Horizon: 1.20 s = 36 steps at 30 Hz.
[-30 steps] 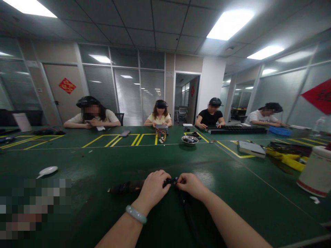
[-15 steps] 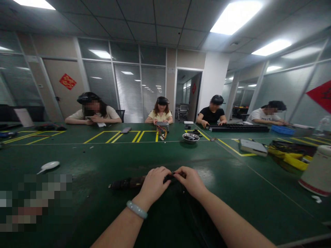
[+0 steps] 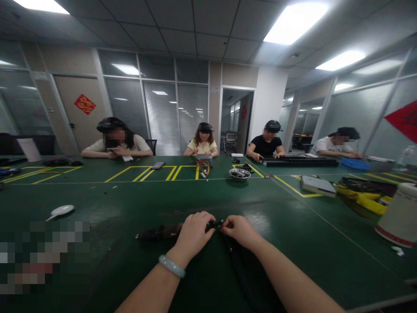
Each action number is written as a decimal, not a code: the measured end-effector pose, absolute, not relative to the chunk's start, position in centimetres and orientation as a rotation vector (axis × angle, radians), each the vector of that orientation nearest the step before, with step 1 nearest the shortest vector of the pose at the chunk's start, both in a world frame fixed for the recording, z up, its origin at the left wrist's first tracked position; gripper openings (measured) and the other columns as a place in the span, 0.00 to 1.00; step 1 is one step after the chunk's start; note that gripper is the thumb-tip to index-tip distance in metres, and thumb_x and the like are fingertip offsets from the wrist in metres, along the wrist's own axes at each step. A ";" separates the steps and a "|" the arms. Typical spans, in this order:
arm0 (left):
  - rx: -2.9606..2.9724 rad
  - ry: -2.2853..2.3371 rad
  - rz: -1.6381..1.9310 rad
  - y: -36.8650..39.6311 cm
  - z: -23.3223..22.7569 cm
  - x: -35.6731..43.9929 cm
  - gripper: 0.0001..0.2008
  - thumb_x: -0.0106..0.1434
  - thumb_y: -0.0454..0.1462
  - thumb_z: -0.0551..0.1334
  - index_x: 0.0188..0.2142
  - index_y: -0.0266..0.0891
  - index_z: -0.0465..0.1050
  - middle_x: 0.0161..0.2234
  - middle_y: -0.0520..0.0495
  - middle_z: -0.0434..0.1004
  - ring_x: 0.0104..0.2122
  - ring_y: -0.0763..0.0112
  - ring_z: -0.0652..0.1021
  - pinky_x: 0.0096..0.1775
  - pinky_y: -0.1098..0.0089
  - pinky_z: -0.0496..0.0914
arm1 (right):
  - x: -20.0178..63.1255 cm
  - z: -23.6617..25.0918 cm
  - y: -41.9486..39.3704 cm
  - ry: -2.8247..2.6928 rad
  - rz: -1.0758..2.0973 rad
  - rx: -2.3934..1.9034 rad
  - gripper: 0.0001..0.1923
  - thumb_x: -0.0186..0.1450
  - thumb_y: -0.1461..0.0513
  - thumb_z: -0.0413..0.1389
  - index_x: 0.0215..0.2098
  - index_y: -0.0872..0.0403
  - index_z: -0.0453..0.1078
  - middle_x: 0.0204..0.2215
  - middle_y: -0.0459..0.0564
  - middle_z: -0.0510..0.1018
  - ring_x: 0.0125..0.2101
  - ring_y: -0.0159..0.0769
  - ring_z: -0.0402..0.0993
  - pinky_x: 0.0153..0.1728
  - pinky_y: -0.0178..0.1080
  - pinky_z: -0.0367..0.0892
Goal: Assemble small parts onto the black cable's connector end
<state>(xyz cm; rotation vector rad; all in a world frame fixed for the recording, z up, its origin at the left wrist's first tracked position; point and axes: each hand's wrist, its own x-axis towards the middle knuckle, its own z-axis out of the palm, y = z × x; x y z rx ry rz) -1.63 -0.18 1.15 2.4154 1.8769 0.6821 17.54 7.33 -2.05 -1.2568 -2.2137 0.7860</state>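
A dark, long-bodied tool that looks like an electric screwdriver lies on the green table, its narrow metal tip pointing left. My left hand, with a pale green bangle at the wrist, is wrapped over its rear part. Just right of that, my right hand is closed in a pinch at the end of a black cable. Small dark parts show between the two hands, too small to make out. From there the cable runs down toward my side of the table.
A white spoon lies to the left, near a blurred patch. Ahead stands a metal bowl of dark parts. To the right are a grey box, a yellow-and-black bag and a large white container. Several people sit across the table.
My right hand has shifted slightly right and down, widening the gap between my fingertips. My left hand and the screwdriver stay almost in place.
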 end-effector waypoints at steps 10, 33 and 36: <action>2.454 1.837 0.696 0.0 0.6 -2.0 0.17 0.62 0.40 0.61 0.51 0.50 0.68 0.48 0.51 0.71 0.48 0.61 0.71 0.48 0.61 0.63 | 17.4 -2.8 7.7 -2.172 0.897 -1.177 0.07 0.59 0.58 0.60 0.32 0.54 0.75 0.28 0.46 0.81 0.29 0.34 0.75 0.28 0.31 0.63; 2.415 1.812 0.660 -0.4 1.7 -1.4 0.09 0.65 0.42 0.58 0.43 0.47 0.74 0.43 0.51 0.75 0.42 0.67 0.74 0.45 0.66 0.64 | 17.5 -1.9 6.8 -2.183 0.975 -1.083 0.08 0.58 0.58 0.60 0.31 0.55 0.76 0.26 0.46 0.80 0.27 0.32 0.74 0.25 0.30 0.62; 2.447 1.798 0.636 -0.3 1.6 -1.4 0.11 0.66 0.42 0.57 0.46 0.47 0.73 0.44 0.51 0.74 0.43 0.66 0.74 0.46 0.66 0.64 | 17.6 -2.1 7.0 -2.183 0.999 -1.082 0.08 0.58 0.58 0.60 0.31 0.55 0.76 0.26 0.46 0.81 0.27 0.32 0.74 0.25 0.30 0.62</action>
